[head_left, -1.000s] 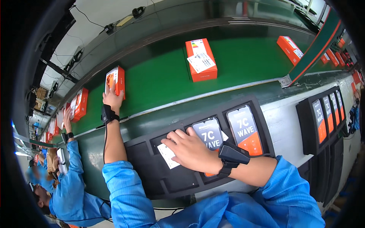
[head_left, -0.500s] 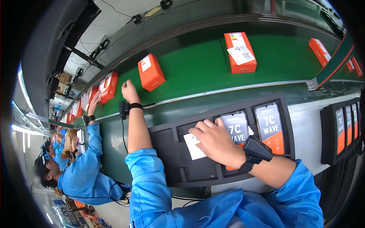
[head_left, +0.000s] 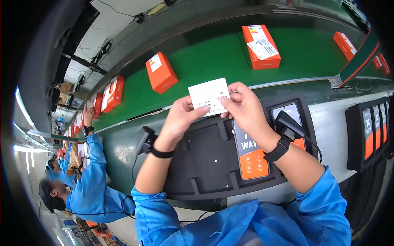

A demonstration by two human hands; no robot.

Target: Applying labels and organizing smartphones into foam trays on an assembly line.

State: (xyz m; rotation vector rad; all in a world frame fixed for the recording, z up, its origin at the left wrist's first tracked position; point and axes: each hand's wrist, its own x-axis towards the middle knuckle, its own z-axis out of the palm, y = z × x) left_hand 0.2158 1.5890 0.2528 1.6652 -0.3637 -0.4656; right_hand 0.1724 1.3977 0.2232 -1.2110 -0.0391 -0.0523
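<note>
The left hand (head_left: 184, 115) and the right hand (head_left: 247, 104) both pinch a white label sheet (head_left: 205, 92) with thumb and fingers. The sheet is up near the far edge of the black foam tray (head_left: 205, 158). Two orange and grey smartphones (head_left: 253, 164) lie in the tray's right part. Past the tray, orange boxes (head_left: 162, 76) sit on a green conveyor belt (head_left: 209, 53). Left of the tray is another person in blue (head_left: 88, 201).

Between our left hand (head_left: 179, 116) and right hand (head_left: 246, 107) we hold a white, nearly square paper label (head_left: 205, 95), flat, its printed face toward us. Black print runs along its near edge; its far edge slants slightly away rightward.
</note>
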